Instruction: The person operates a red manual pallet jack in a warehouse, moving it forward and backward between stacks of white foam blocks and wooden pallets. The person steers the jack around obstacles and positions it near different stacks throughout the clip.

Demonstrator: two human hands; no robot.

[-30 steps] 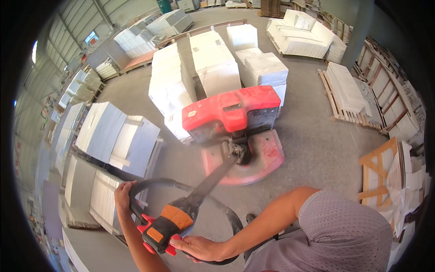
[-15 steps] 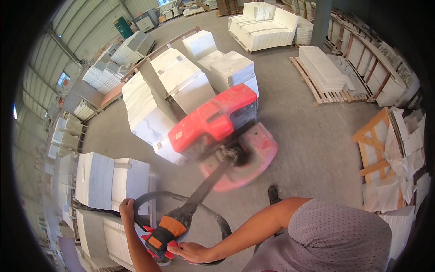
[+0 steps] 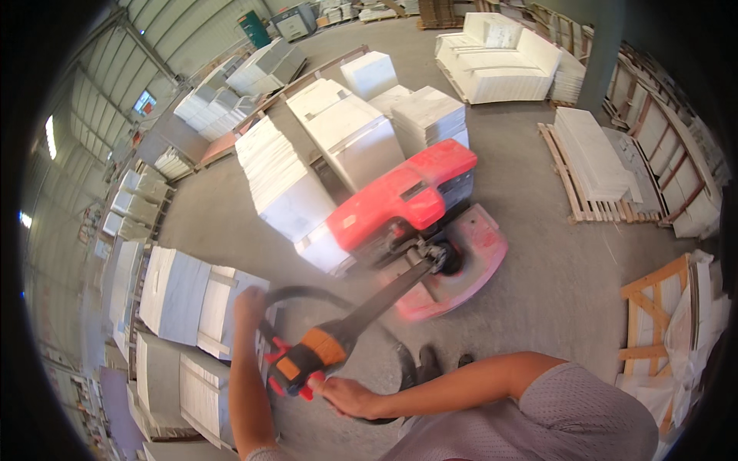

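Note:
A red electric pallet jack [image 3: 415,192] stands in front of me, with its long dark tiller arm [image 3: 388,296] slanting toward me. At the near end is an orange and black control head [image 3: 315,353] with red levers. My right hand [image 3: 350,397] is closed around the grip on the near side of this head, the thumb by a red lever. A black curved loop [image 3: 307,293] rings the tiller. My left hand [image 3: 250,306], blurred, is closed at the loop's left side; its fingers are partly hidden.
Stacked white stone slabs [image 3: 288,180] stand just beyond the jack, and more slabs [image 3: 173,296] at the left. To the right are a slab-loaded wooden pallet [image 3: 592,207] and a wooden crate frame [image 3: 646,353]. A column [image 3: 603,61] rises at far right.
The jack, tiller and both hands have shifted rightward in view; my left hand is also higher. The surrounding stacks have shifted right too, as the view turned. Both hands keep their places on the tiller.

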